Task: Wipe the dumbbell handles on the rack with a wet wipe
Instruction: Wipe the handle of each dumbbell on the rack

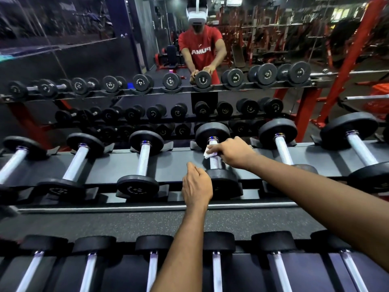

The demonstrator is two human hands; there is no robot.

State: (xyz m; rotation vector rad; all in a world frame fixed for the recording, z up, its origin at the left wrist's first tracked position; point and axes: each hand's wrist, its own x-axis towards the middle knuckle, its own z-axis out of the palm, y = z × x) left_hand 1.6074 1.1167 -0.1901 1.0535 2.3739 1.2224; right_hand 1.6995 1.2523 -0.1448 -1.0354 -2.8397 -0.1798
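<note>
**Mirrored gym, wiping along the rack [117, 163]**

Each cradle [167, 146] is holding one dumbbell [144, 157]. Mid-shelf, the right hand [233, 152] is clamping the wet wipe [208, 153] round a handle [215, 164]. The left hand [196, 184] is bracing its near head [224, 185], grip hidden. Hard rubbing is risking rolling it off its cradle

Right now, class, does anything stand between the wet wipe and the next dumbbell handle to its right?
Nothing visible does. The right hand holds the wet wipe on one handle; only bare rack shelf lies before the next handle.
</note>
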